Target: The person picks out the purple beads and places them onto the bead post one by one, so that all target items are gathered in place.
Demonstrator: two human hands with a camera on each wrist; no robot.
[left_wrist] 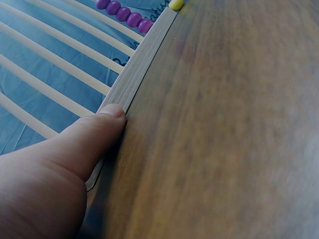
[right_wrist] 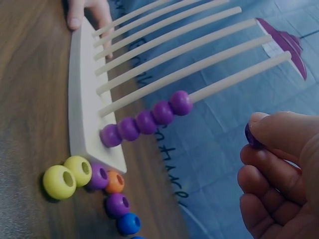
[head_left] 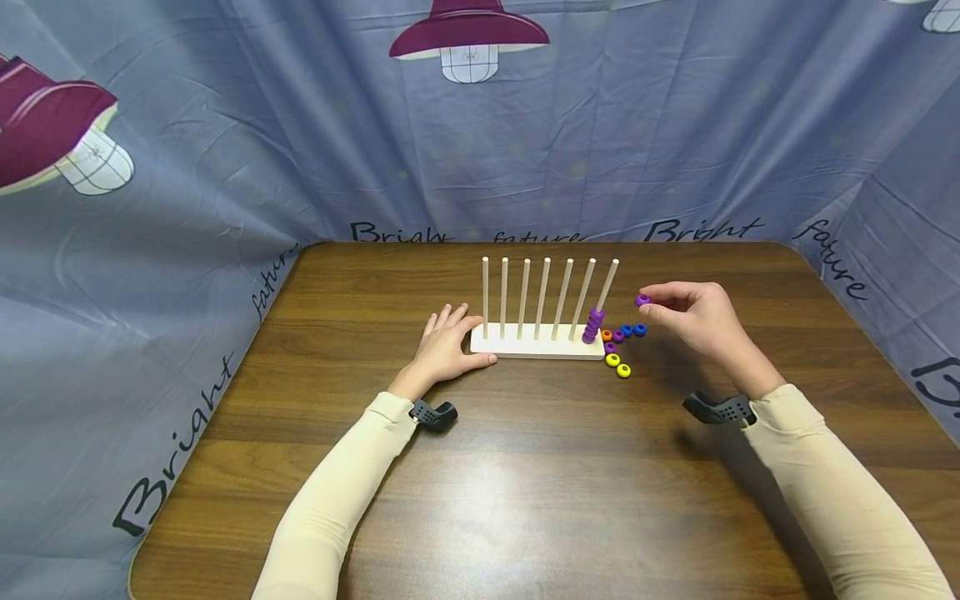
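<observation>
A pale wooden peg rack (head_left: pixel 536 352) with several upright rods stands on the table. Its rightmost rod carries a short stack of purple beads (right_wrist: pixel 145 122). My left hand (head_left: pixel 444 348) holds the rack's left end, the thumb (left_wrist: pixel 107 122) along the front edge of the base and the index finger at the back. To the right of the rack, my right hand (head_left: pixel 693 317) pinches a purple bead (head_left: pixel 642 300) between thumb and fingertips, raised above the table and apart from the rods. Most of that bead is hidden by the thumb in the right wrist view.
Loose beads lie by the rack's right end: two yellow beads (right_wrist: pixel 59 182), an orange bead (right_wrist: pixel 114 182), purple beads (right_wrist: pixel 117 205) and blue beads (head_left: pixel 640 330). The brown wooden table (head_left: pixel 480 500) meets a blue printed curtain (head_left: pixel 480 158) behind it.
</observation>
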